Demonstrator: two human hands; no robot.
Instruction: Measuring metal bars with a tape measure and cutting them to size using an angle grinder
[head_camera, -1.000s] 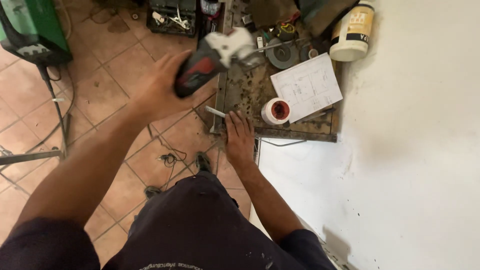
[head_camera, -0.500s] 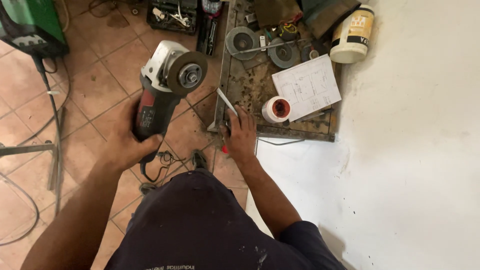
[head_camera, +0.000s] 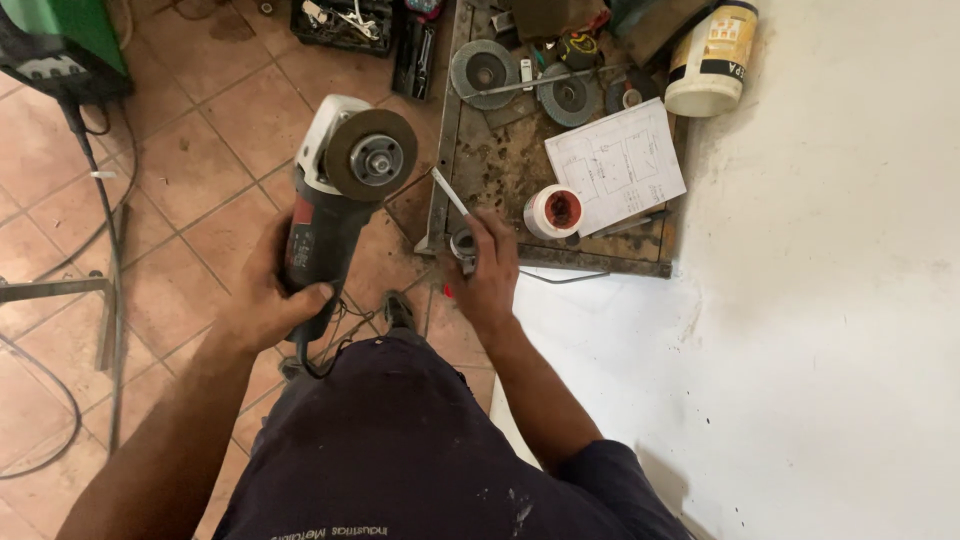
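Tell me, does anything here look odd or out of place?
The grinder in the left hand shows no guard around its disc, which faces up. Loose discs and a paper sheet lie scattered on the rusty tray. Nothing looks spilled.

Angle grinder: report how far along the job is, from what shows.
Done: the angle grinder is lifted off the floor in the left hand, a disc mounted and facing up. In hand: the right hand holds a small metal tool at the rusty tray's corner. Left: tool and disc are still apart; spare discs lie unused.
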